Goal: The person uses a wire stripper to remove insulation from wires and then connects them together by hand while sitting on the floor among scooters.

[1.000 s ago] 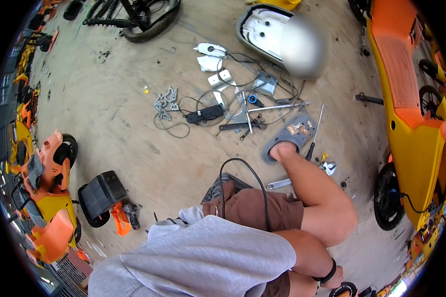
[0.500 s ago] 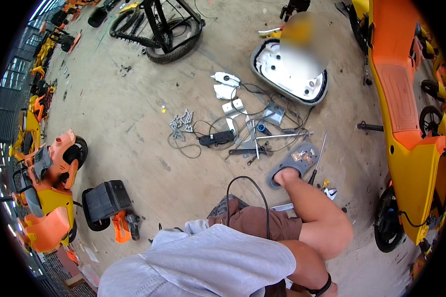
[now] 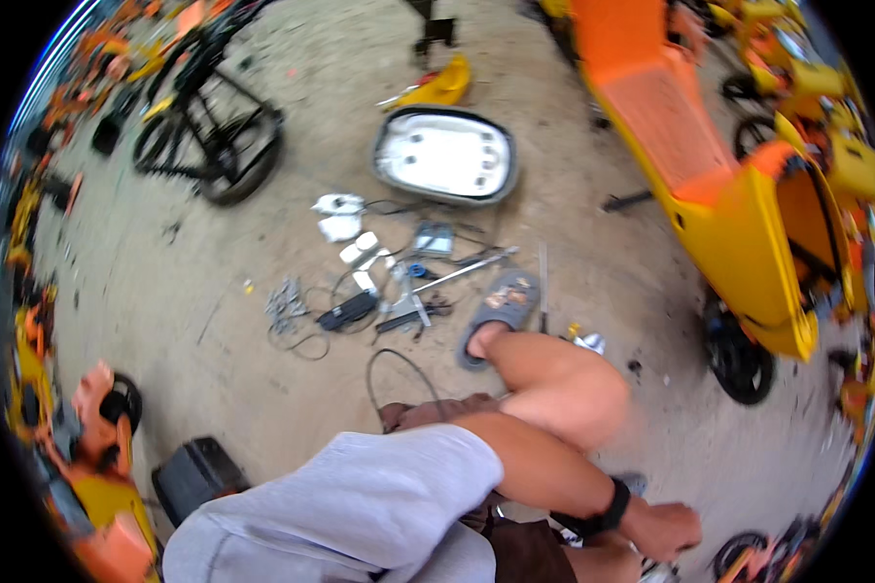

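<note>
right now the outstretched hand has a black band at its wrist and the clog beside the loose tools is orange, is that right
Not quite: the clog beside the loose tools is grey, not orange, as the head view shows. The outstretched hand does have a black band at its wrist.

The oval white-and-grey plastic shell (image 3: 444, 155) lies at the upper centre of the frame, just below the curved yellow plastic piece (image 3: 444, 85). Lower, left of the grey clog (image 3: 506, 296), lie the oblong black case (image 3: 348, 312) and, farther left, the heaped grey metal chain (image 3: 286, 306). The long orange-and-yellow vehicle body (image 3: 705, 219) spans the upper right; the bare right hand (image 3: 666, 530) is at lower right, below it.
</note>
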{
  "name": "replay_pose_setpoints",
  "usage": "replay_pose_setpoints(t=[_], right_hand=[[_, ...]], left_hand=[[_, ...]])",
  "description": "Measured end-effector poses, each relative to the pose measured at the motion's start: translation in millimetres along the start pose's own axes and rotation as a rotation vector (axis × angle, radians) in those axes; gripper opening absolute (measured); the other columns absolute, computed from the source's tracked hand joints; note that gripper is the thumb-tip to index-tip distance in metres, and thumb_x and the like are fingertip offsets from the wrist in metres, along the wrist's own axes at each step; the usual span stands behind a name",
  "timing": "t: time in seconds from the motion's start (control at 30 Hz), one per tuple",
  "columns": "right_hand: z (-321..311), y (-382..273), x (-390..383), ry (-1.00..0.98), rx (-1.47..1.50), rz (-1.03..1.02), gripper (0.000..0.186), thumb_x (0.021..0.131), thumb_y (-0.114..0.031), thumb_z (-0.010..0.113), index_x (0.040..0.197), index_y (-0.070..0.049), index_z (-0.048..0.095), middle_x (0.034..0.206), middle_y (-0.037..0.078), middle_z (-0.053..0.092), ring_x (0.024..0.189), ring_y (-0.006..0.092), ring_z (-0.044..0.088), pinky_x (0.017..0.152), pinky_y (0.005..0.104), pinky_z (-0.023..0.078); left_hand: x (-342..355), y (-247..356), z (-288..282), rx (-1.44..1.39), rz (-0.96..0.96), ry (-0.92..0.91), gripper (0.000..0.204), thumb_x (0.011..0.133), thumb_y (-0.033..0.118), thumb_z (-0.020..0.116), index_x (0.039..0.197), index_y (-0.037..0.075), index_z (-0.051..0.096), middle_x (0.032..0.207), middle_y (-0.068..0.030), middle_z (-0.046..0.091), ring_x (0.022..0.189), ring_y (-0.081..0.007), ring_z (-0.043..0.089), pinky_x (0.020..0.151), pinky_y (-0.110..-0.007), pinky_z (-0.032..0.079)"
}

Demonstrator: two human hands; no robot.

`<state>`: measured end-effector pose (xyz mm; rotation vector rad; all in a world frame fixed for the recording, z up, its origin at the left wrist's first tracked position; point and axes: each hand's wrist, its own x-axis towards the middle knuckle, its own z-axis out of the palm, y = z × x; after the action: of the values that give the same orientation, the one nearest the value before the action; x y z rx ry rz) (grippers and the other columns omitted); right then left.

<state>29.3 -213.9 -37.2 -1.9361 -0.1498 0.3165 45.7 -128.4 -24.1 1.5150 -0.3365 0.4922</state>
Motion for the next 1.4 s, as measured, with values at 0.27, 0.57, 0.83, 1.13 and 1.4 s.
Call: replay_pose_setpoints(t=[0.27,0.57,0.83,1.13,1.4], right_hand=[[-12.1,-28.7,-34.8,-0.115,0.456,-0.117,0.046,0.097,-0.033,0.046,0.131,-0.001,0.05,0.121,0.009,0.059,0.11,0.0206,0.058,0.101,0.0334,0.043],[16.8,-52.9,-19.1,-0.408,0.648,-0.202,0.024,0.088,-0.004,0.067,0.111,0.004,0.066,0.105,0.012,0.06,0.088,0.0136,0.059,0.073,0.0229,0.046],[12.3,-44.1,-14.7,-0.386,0.73,-0.315,0.02,0.084,0.004,0.069,0.104,0.003,0.069,0.103,0.013,0.062,0.083,0.0146,0.062,0.071,0.0243,0.05],[13.6,-45.6,-14.1,-0.253,0.649,-0.338,0.024,0.082,0.005,0.071,0.105,0.004,0.065,0.1,0.011,0.062,0.082,0.0125,0.062,0.068,0.0227,0.049],[11.4,-48.8,-15.8,-0.215,0.576,-0.106,0.022,0.081,0.0,0.075,0.099,0.005,0.063,0.091,0.007,0.066,0.075,0.0071,0.059,0.066,0.0203,0.048]], left_hand=[[-21.6,79.0,-102.8,-0.297,-0.085,-0.119,0.016,0.083,0.013,0.063,0.092,0.0,0.068,0.082,-0.0151,0.066,0.074,-0.0293,0.065,0.068,-0.037,0.051],[-38.2,90.3,-146.1,-0.452,-0.655,-0.215,0.011,0.093,0.003,0.062,0.097,-0.005,0.067,0.088,-0.0105,0.065,0.073,-0.012,0.061,0.062,-0.025,0.048],[-34.1,83.3,-141.5,-0.47,-0.669,-0.24,0.015,0.093,0.009,0.064,0.099,-0.004,0.068,0.084,-0.0055,0.067,0.071,-0.0085,0.061,0.064,-0.024,0.051],[-25.9,81.6,-132.2,0.168,-0.194,-0.211,0.007,0.08,-0.005,0.065,0.086,-0.005,0.068,0.077,-0.0128,0.066,0.064,-0.0209,0.062,0.058,-0.029,0.047],[-30.3,71.4,-130.8,0.393,0.047,-0.2,0.015,0.073,-0.01,0.068,0.088,-0.005,0.067,0.075,-0.0128,0.065,0.061,-0.0253,0.061,0.056,-0.031,0.047]])
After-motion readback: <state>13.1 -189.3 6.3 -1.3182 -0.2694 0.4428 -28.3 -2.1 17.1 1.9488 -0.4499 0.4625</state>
